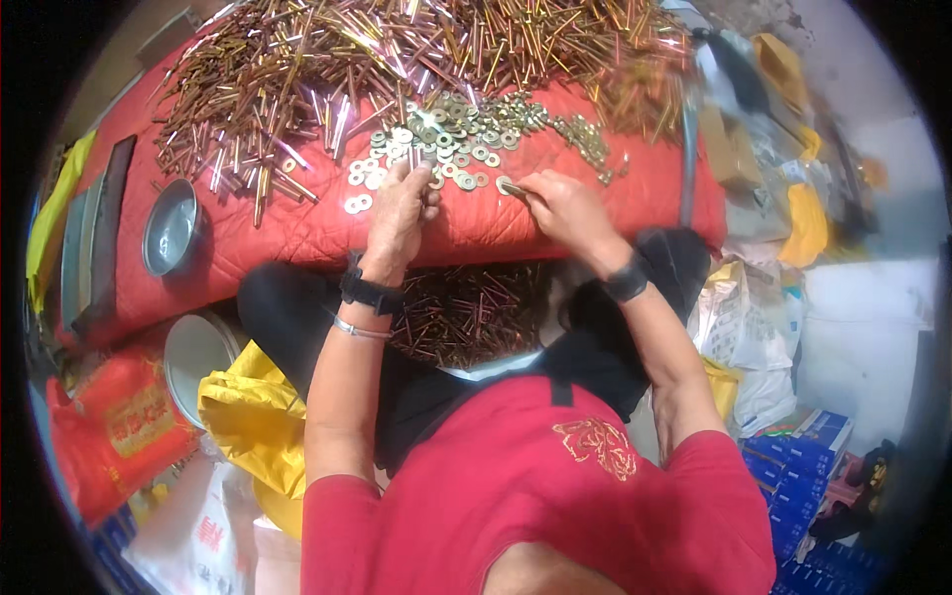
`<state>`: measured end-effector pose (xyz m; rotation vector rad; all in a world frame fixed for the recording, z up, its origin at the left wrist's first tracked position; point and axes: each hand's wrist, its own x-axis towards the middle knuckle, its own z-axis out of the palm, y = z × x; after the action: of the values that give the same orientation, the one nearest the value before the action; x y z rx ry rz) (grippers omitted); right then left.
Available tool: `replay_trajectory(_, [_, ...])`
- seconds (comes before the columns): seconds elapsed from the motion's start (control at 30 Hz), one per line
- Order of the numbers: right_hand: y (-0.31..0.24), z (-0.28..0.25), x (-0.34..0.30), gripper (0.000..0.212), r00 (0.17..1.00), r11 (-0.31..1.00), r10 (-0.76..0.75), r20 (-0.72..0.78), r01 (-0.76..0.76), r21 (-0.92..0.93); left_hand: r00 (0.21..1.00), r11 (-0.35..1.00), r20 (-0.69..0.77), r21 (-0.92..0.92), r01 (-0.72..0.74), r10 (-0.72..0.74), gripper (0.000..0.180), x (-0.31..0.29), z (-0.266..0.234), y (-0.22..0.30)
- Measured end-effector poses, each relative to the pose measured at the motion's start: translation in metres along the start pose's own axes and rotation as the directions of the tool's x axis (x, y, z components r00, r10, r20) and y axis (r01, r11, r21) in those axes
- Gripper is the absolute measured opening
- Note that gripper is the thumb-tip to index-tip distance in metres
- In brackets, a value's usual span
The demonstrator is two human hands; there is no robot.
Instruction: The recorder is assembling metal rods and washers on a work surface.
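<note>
My left hand (399,213) is closed round a shiny metal bolt (415,157), whose end sticks up past the fingers beside the washers. My right hand (570,208) pinches a flat metal washer (509,187) between thumb and fingertips, just above the red cover. Between and beyond both hands lies a loose spread of silvery washers (451,134). Small brass-coloured nuts (585,144) trail off to the right of them. A big heap of long, coppery bolts (397,50) covers the far side.
A red padded cover (278,243) lies over the work surface. On its left stands a round metal bowl (172,228). More bolts (471,312) fill a container between my knees. Yellow sacks (253,416), a red bag (119,426) and blue boxes (803,476) crowd the sides.
</note>
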<state>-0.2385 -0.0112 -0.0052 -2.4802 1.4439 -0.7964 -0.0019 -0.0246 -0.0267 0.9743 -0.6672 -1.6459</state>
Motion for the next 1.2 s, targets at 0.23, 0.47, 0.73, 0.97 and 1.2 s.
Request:
replay_trajectory(0.23, [-0.012,-0.025,-0.013,0.007,0.992,0.970,0.049,0.118,-0.019,-0.244,0.994,0.994,0.031,-0.024,-0.106,0.107,0.020,-0.002,-0.006,-0.003])
replay_trajectory(0.47, [-0.012,-0.022,0.037,0.013,0.887,0.896,0.096,0.451,0.121,-0.428,0.996,0.975,0.074,-0.218,-0.040,0.058,0.021,0.003,-0.007,-0.004])
replay_trajectory(0.73, [0.000,-0.026,0.033,0.015,0.846,0.929,-0.033,0.532,0.223,-0.296,0.991,0.942,0.133,-0.332,0.041,0.003,0.022,-0.003,0.002,-0.002])
replay_trajectory(0.97, [-0.011,-0.023,0.006,0.015,0.980,0.963,0.105,0.171,-0.143,0.230,0.996,0.945,0.088,-0.328,0.000,0.030,0.023,-0.005,0.005,-0.005])
replay_trajectory(1.2, [-0.040,-0.024,0.025,0.023,0.964,0.724,0.248,0.097,-0.251,0.643,0.956,0.985,0.270,-0.098,0.144,-0.113,0.024,-0.013,0.007,0.009])
